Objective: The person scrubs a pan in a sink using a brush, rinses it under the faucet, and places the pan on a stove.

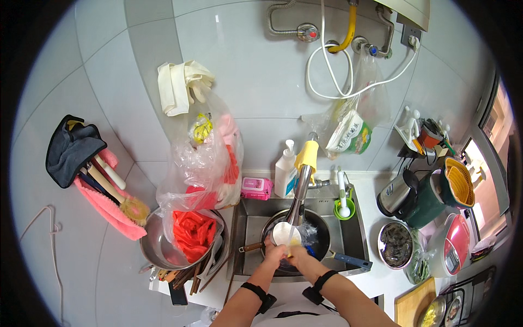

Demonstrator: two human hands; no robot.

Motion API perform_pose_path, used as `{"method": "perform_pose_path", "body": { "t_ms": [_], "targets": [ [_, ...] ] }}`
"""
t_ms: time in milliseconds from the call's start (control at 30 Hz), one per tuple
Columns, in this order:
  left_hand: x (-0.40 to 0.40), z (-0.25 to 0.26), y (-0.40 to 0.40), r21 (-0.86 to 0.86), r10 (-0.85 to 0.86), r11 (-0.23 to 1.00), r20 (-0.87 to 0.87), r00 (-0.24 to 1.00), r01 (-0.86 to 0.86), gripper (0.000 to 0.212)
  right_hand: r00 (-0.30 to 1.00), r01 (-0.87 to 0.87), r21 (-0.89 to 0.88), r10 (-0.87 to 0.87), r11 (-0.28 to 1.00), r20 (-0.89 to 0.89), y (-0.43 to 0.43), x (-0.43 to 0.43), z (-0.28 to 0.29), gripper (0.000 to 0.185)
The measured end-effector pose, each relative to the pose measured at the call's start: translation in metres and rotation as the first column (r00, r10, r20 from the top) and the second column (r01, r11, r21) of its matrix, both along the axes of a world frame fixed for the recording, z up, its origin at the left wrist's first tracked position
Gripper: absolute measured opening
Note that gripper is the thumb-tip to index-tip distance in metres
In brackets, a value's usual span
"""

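Note:
Under the faucet (301, 190) in the steel sink, my left hand (275, 251) grips the lower left rim of a white bowl (284, 231). My right hand (298, 254) meets it at the bowl's lower edge, fingers closed around something small and yellow that they mostly hide. A thin stream of water seems to fall into the bowl. Below the bowl sits a dark pan (320, 222) with water in it. A brown handle (251, 247) juts out to the left and a blue-grey handle (351, 260) to the right. Something blue lies beside my right hand.
Left of the sink (249, 266) stand a large steel pot (153, 241) and a red plastic bag (194, 233). Behind are a pump bottle (284, 173) and a wipes pack (256, 189). To the right are a bowl of dark food (395, 245), a kettle (398, 192) and a cutting board (414, 300).

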State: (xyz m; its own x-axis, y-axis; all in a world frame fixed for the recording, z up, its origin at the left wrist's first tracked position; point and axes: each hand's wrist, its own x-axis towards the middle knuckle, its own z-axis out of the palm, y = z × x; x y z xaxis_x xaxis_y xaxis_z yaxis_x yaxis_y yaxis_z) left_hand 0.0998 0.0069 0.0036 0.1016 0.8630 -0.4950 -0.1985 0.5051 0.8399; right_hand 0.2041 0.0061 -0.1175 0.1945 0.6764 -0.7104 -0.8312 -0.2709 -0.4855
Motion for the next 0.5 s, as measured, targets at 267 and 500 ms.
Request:
{"method": "perform_pose_path", "body": {
  "t_ms": [267,500],
  "targets": [
    [-0.007,0.010,-0.001,-0.108,0.004,0.994,0.061,0.998,0.003,0.070,0.983,-0.025,-0.182,0.057,0.983,0.177,-0.009,-0.016,0.067,0.017],
    [-0.013,0.010,0.014,-0.280,-0.210,0.927,0.162,0.964,0.249,0.070,0.887,-0.192,-0.154,0.238,0.969,0.395,-0.006,0.028,0.043,0.025]
  ]
}}
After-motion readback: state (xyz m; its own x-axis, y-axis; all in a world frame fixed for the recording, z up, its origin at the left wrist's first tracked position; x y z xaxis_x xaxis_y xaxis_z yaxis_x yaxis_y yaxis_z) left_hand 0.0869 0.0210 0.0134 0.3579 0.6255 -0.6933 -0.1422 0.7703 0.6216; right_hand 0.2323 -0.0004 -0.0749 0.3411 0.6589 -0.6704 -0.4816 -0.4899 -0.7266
